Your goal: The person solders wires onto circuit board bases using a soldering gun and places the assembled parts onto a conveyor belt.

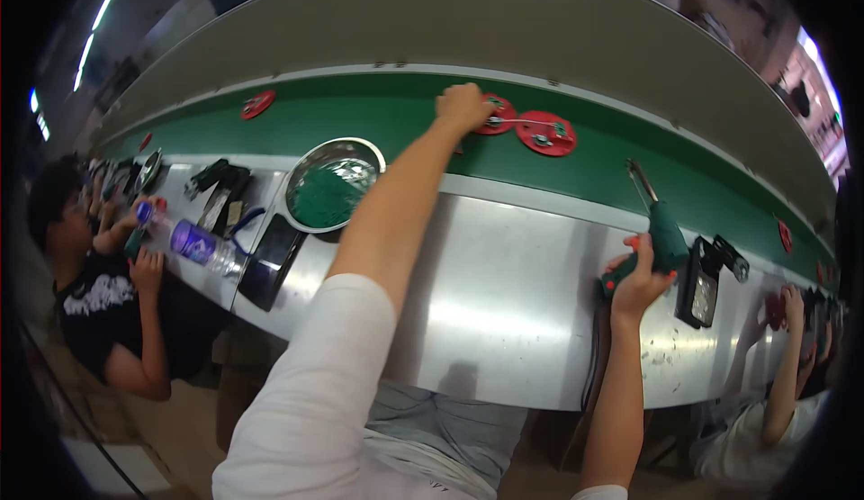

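Observation:
My left hand (462, 108) reaches far out over the green strip. Its fingers are curled at the left edge of a red disc (502, 126) that carries a small green board; the fingertips are partly hidden. A second red disc (536, 129) lies just to the right, and a thin white wire runs between the two. My right hand (634, 289) is wrapped round the handle of a dark green power screwdriver (667, 232). The tool is held above the right side of the metal table, its long bit pointing away toward the strip.
A steel bowl (290, 196) of green pieces stands left of my forearm. Beside it lie a flat black object (273, 264), a plastic bottle (196, 244) and a blue-handled tool (245, 222). A black tray (699, 295) sits right of my right hand. People work on both sides.

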A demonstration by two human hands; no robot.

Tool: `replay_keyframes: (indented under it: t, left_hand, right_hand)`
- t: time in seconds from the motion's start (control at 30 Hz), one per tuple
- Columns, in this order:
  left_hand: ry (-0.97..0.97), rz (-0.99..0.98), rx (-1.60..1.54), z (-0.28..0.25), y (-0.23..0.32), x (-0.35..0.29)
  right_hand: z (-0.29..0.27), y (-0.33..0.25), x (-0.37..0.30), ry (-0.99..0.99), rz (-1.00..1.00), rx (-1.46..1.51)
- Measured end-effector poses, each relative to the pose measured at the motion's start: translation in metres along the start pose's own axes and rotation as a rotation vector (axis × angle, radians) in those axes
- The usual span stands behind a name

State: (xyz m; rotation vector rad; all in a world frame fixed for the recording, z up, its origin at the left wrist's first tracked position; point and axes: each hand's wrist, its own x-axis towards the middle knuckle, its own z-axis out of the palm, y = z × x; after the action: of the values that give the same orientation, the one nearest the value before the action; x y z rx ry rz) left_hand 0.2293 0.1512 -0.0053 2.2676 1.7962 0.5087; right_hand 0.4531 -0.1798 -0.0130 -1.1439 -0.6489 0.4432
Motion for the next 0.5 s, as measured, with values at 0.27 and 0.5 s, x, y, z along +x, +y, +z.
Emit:
replay_keyframes:
  t: [0.27,0.5]
  left_hand:
    - [0.637,0.016,-0.298,-0.012,0.008,-0.002]
    - [1.221,0.353,-0.496,-0.112,-0.004,-0.029]
  right_hand:
    - [0.003,-0.003,-0.003,-0.057,-0.107,-0.089]
    - [0.004,-0.003,-0.006,-0.121,-0.088,-0.059]
